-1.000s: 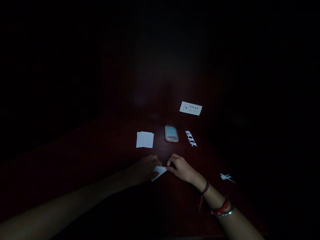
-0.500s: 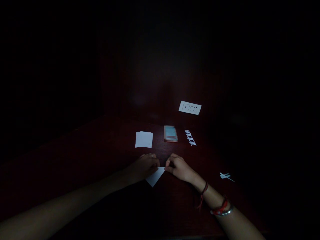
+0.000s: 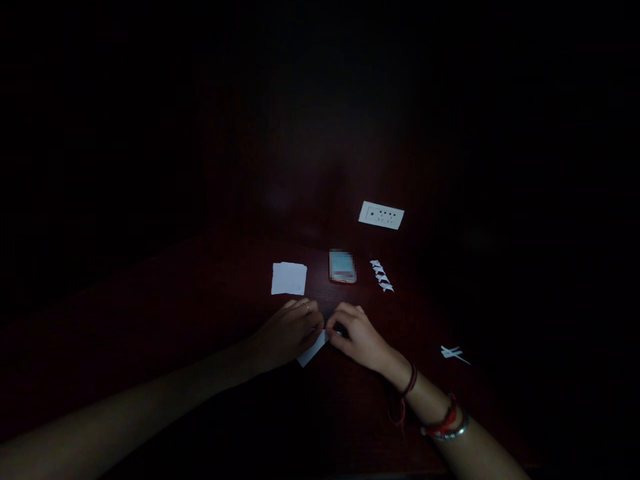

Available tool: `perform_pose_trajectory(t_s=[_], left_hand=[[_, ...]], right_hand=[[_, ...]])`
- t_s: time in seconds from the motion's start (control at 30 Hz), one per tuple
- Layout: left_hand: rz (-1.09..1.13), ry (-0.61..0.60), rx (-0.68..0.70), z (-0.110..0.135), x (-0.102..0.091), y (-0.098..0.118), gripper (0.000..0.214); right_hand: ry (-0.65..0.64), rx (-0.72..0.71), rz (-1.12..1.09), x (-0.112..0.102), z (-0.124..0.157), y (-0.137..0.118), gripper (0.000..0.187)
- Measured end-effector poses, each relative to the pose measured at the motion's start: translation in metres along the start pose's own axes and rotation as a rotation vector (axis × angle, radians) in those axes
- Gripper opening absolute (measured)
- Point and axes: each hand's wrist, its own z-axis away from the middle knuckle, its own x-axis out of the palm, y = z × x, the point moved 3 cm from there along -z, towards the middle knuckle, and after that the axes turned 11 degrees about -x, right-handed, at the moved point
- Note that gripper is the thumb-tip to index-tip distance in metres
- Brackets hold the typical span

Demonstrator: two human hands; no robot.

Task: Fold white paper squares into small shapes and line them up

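One room, almost wholly dark; walls and far end cannot be made out.
One dark red-brown table (image 3: 200,300), dimly lit only near the middle.
Two bare hands, fingertips meeting low on the table: left hand (image 3: 290,330) with fingers curled down, right hand (image 3: 357,333) with fingers bent, both pinching the small white paper (image 3: 313,349), which lies on the table between and under them.
One white socket plate (image 3: 381,215), farthest back.
One stack of white squares (image 3: 289,279), just beyond the left hand.
One phone (image 3: 343,267), beside the stack.
One row of small folded pieces (image 3: 382,276), right of the phone.
Few paper scraps (image 3: 454,353), well apart, far right.
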Motion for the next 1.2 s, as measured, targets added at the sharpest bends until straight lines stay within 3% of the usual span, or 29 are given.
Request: perform_pose_trajectory(t_s=[0.4, 0.73, 0.97, 1.2], left_hand=[[0.022, 0.029, 0.002, 0.003, -0.001, -0.005, 0.012], [-0.008, 0.015, -0.001, 0.004, 0.001, -0.004, 0.013], [-0.016, 0.038, -0.053, 0.007, 0.006, -0.02, 0.013], [0.029, 0.008, -0.028, 0.001, 0.006, -0.013, 0.011]], right_hand=[[-0.118, 0.02, 0.04, -0.006, 0.003, 0.014, 0.004], [-0.141, -0.002, 0.068, -0.002, 0.004, 0.02, 0.004], [-0.059, 0.161, 0.186, -0.013, 0.013, 0.041, 0.007], [-0.102, -0.034, 0.074, -0.003, 0.004, 0.009, 0.012]])
